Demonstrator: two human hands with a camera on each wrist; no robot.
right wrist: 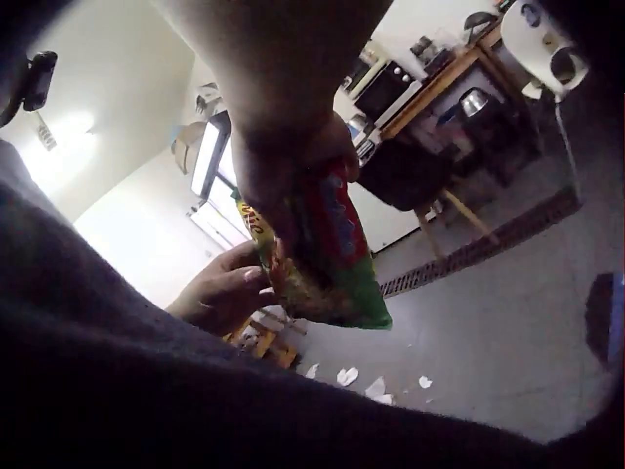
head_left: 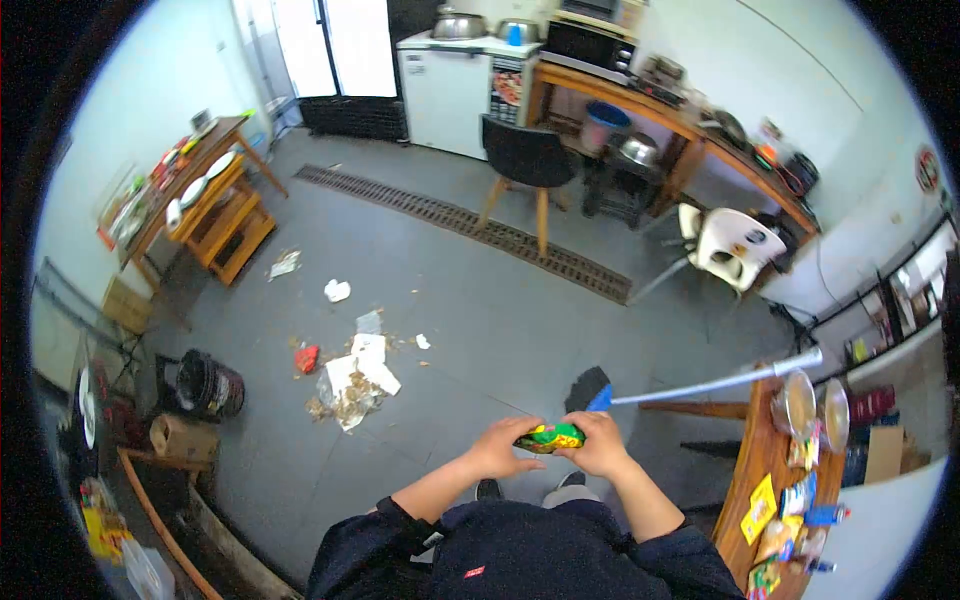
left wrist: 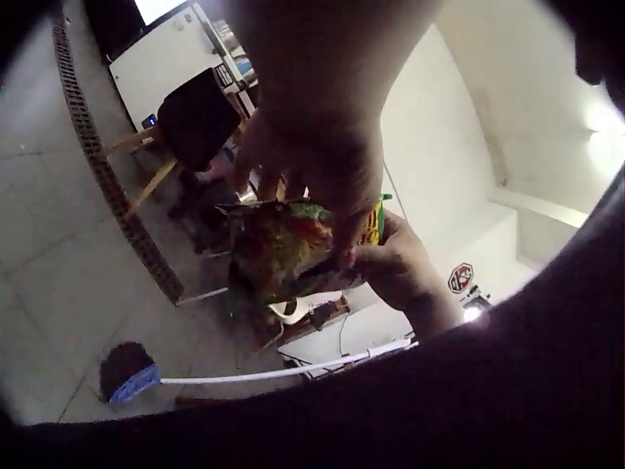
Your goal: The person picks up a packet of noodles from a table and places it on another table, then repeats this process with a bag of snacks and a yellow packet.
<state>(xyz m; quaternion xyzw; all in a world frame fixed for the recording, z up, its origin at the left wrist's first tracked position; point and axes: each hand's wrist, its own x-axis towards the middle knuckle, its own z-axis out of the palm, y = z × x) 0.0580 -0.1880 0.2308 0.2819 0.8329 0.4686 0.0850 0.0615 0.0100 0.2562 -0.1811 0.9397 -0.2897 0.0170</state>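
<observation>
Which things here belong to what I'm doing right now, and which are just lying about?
In use:
Green-and-yellow packet, held between your left hand and right hand

Apparently just lying about:
Broom
Scattered litter
Black chair
Yellow packet on the wooden table

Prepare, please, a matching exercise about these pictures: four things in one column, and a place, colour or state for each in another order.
1. Packet
2. Broom
3. Rubbish
4. Black chair

A. scattered across the floor
B. held by left hand and right hand
C. standing at the floor grate
D. blue and black at one end

Right pairs: 1-B, 2-D, 3-A, 4-C
</observation>
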